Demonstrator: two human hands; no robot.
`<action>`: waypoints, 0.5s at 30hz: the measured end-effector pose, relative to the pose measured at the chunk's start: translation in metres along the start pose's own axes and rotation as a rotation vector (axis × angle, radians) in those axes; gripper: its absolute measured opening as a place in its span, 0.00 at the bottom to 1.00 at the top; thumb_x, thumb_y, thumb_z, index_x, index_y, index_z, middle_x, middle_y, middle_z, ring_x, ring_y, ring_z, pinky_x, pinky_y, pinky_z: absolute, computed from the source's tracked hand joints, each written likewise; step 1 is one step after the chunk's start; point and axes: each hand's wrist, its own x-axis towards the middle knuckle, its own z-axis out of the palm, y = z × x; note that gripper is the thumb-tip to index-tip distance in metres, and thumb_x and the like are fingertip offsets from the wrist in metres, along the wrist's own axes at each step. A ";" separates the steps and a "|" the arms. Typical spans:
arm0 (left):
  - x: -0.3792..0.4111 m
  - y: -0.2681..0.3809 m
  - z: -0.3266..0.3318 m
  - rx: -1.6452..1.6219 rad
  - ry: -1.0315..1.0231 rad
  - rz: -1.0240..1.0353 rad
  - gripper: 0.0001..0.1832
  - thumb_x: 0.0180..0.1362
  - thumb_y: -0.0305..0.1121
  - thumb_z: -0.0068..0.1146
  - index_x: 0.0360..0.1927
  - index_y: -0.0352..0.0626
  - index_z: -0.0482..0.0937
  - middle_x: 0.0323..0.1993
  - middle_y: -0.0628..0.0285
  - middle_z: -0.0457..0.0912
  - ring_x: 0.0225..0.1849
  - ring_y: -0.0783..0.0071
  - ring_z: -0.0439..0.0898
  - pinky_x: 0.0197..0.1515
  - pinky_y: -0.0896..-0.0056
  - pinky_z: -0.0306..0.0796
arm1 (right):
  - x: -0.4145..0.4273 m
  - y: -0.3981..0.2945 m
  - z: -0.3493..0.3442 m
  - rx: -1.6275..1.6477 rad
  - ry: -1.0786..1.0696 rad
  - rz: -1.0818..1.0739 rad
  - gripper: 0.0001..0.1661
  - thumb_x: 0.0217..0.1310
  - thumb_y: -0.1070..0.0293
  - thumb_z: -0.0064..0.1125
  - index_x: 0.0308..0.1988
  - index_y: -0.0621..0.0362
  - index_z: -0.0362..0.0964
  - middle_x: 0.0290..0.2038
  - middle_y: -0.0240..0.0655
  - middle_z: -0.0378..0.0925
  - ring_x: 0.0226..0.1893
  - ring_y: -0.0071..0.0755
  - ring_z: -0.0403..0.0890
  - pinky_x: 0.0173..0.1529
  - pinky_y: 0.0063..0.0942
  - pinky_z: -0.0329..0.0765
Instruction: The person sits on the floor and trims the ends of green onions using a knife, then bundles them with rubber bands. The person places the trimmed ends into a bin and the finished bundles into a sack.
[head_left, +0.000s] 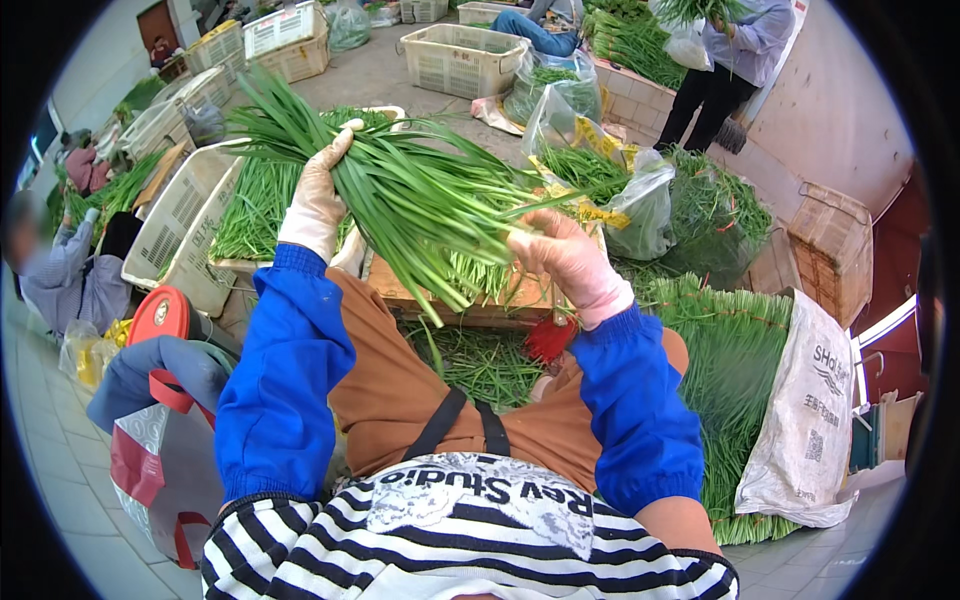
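My left hand (322, 184), in a thin pale glove, is closed around a loose bunch of long green leafy stalks (420, 187), like garlic chives. The leaf tips fan out to the upper left, and the paler ends spread to the lower right. At those ends, my right hand (559, 255), gloved too, has its fingers bent against a few stalks; whether it grips them is blurred. Beneath the bunch is a low wooden board (390, 289) with more cut stalks on it. A red bristly thing (551, 339) hangs at its front edge.
A crate of greens (259, 202) stands left of the board. Bagged greens (585, 169) lie ahead on the right. Tied bundles (727, 375) and a white sack (802, 420) are at my right. A cloth bag (165, 465) is at my left. A person (720, 67) stands beyond.
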 end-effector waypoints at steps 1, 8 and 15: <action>0.003 0.001 -0.004 0.000 -0.026 0.010 0.13 0.61 0.33 0.53 0.48 0.44 0.77 0.42 0.60 0.81 0.41 0.65 0.82 0.45 0.63 0.78 | 0.000 0.001 -0.003 -0.118 -0.059 -0.003 0.09 0.58 0.64 0.60 0.37 0.56 0.72 0.25 0.19 0.69 0.23 0.10 0.65 0.26 0.12 0.61; 0.024 0.011 -0.058 -0.029 0.019 0.140 0.12 0.61 0.33 0.54 0.46 0.42 0.78 0.40 0.59 0.82 0.40 0.64 0.81 0.45 0.62 0.78 | -0.043 0.052 -0.032 -0.090 -0.042 0.186 0.13 0.60 0.59 0.57 0.37 0.57 0.74 0.23 0.23 0.70 0.16 0.10 0.63 0.21 0.12 0.59; 0.036 0.007 -0.071 -0.127 -0.141 0.118 0.12 0.61 0.31 0.53 0.47 0.42 0.76 0.44 0.56 0.80 0.44 0.62 0.80 0.49 0.59 0.76 | -0.030 0.092 -0.063 -0.537 0.138 0.021 0.32 0.55 0.53 0.61 0.56 0.57 0.68 0.53 0.42 0.74 0.55 0.32 0.72 0.58 0.31 0.67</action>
